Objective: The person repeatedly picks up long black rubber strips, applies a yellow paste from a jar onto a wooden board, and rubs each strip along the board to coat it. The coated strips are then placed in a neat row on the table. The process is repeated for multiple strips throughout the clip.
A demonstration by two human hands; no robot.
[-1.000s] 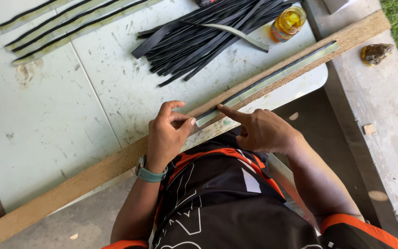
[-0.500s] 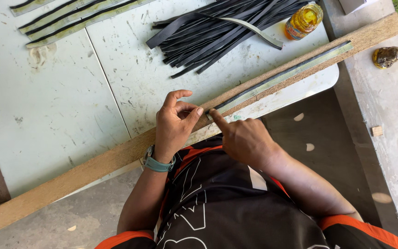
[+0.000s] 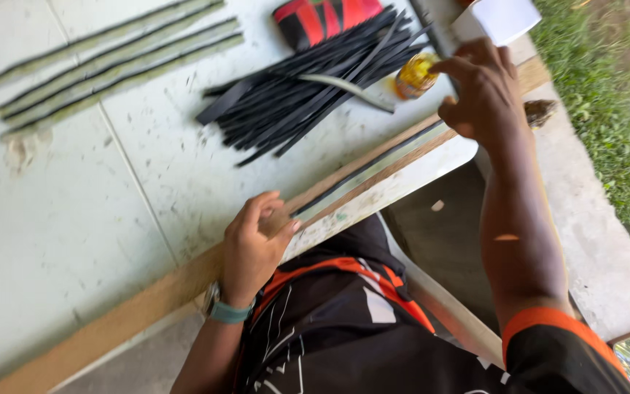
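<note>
A long wooden batten [image 3: 140, 306] lies along the near edge of the pale table [image 3: 74, 219], with a thin black strip [image 3: 362, 171] laid along it. My left hand [image 3: 253, 248] presses down on the batten, fingers at the near end of the black strip; it wears a teal wristband. My right hand [image 3: 479, 87] is raised over the far right of the table, fingers curled, close to a small yellow bottle [image 3: 415, 75]. Whether it touches the bottle is unclear.
A pile of several black strips [image 3: 308, 102] lies mid-table, with a red and black object [image 3: 322, 18] behind it. Long green-edged strips [image 3: 103, 66] lie at the far left. A white box [image 3: 501, 18] sits far right. Concrete and grass lie to the right.
My right hand has left the batten and moved up and right to the yellow bottle. My left hand stays on the batten. The view has shifted closer.
</note>
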